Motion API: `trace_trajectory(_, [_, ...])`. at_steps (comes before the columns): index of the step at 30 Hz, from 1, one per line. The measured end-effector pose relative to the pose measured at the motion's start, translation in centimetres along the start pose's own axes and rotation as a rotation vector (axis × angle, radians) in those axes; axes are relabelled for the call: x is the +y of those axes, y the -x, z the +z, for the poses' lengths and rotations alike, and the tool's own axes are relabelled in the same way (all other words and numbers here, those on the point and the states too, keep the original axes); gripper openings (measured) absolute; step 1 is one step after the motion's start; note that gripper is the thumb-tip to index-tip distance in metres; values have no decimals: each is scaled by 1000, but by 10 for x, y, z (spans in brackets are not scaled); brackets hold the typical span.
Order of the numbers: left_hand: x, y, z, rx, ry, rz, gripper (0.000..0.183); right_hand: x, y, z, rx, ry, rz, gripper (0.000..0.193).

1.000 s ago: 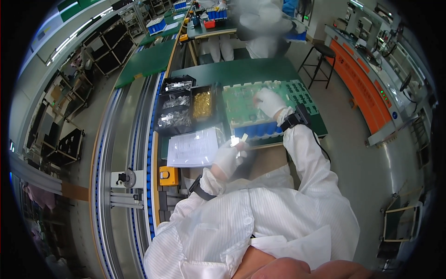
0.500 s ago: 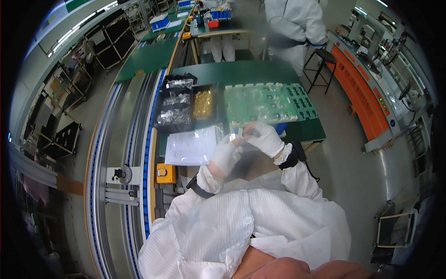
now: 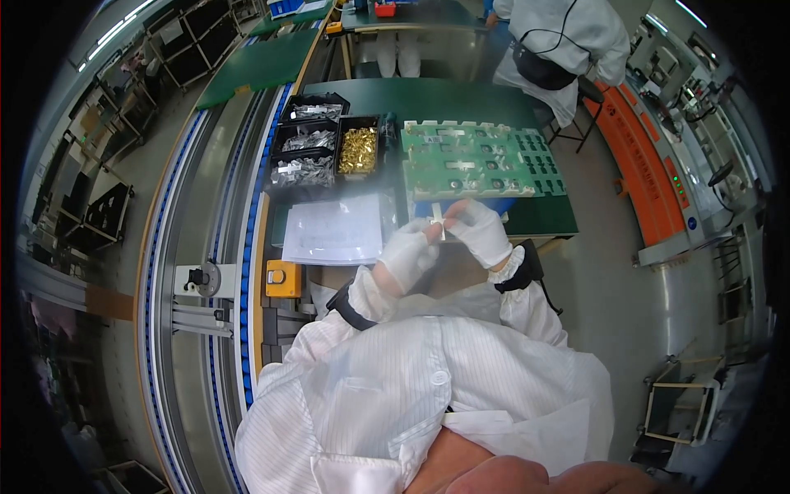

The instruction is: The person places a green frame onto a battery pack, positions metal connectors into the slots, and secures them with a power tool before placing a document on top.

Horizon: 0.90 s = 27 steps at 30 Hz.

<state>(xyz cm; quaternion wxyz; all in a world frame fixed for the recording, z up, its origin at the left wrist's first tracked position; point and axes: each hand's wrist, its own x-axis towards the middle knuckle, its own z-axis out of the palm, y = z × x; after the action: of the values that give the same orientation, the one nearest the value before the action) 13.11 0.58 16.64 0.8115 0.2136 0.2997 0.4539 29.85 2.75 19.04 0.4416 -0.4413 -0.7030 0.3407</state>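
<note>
A small pale strip-like piece (image 3: 437,214) stands between my fingertips, just in front of the green board. My left hand (image 3: 410,257), in a white glove with bare fingertips, pinches it from the left. My right hand (image 3: 481,235), gloved alike, has its thumb and forefinger closed at the piece's right side. The piece is too small to name further. Beyond my hands lies the green board-like panel (image 3: 473,177) with rows of slots and pale parts along it. A blue object (image 3: 485,206) shows partly under its near edge.
Left of the panel are black bins (image 3: 276,177) with silvery metal parts (image 3: 304,171) and brass-coloured parts (image 3: 359,151). Papers in a clear sleeve (image 3: 333,230) lie nearer. A yellow button box (image 3: 283,279) sits beside the conveyor (image 3: 185,329). A person (image 3: 564,49) is by a stool.
My view has shifted, so the table sits higher in it. The pale piece now shows more plainly between my fingers. The person beyond the table has moved right and leans toward the orange machine.
</note>
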Motion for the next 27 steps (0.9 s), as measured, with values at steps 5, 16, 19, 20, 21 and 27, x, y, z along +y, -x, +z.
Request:
trace_trajectory(5, [1,3,2,-160,34,-86,17,5,-6,-15,-74,-18,-151,10])
trace_trajectory(16, [0,-8,11,-84,161,-99,28,28,-78,-54,7,619,-226,11])
trace_trajectory(19, [-1,-5,13,-45,77,-47,26,31,-79,-47,11,561,-45,13])
trace_trajectory(20, [-1,-5,12,-45,81,-44,26,30,-79,-44,20,501,14,13])
trace_trajectory(21, [-1,-6,10,-61,93,-31,25,29,-78,-43,29,442,72,13])
trace_trajectory(27, [1,-4,9,-90,151,4,22,36,-78,-45,0,631,-221,11])
